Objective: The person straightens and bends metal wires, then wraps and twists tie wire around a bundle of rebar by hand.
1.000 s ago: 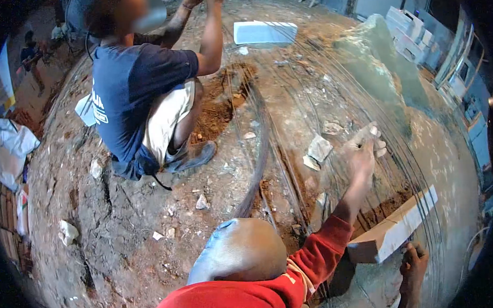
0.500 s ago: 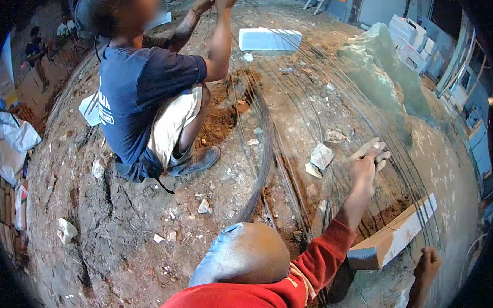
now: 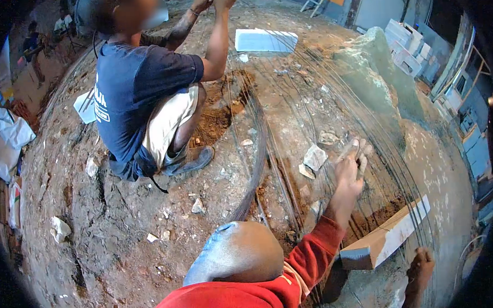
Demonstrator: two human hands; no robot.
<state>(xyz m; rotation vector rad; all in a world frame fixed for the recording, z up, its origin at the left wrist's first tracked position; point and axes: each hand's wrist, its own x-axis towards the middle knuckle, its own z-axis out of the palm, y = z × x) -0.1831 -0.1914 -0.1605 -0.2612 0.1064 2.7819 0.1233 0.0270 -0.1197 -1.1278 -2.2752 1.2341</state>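
My left hand [image 3: 352,163], out of a red sleeve [image 3: 316,249], reaches over long thin metal rods [image 3: 392,147], its fingers partly bent and apart; no held object can be made out. At the lower right, my right hand [image 3: 422,262] is closed beside the rods, and what it grips, if anything, is too small to tell. Between the hands, a long pale block [image 3: 390,236] lies under the rods. A white stone [image 3: 315,157] rests left of my left hand. A dark bundle of thin wire [image 3: 258,173] curves along the ground near my knee [image 3: 234,253].
A person in a dark blue shirt [image 3: 139,92] squats at the upper left, both hands raised. Another white block [image 3: 266,40] supports the rods' far end. A sand mound [image 3: 372,71] and stacked blocks [image 3: 409,48] stand at the upper right. Stones [image 3: 60,229] lie about.
The whole view has shifted, so most things appear slightly farther left. My left hand's fingers have turned and bent a little. My right hand remains closed beside the rods.
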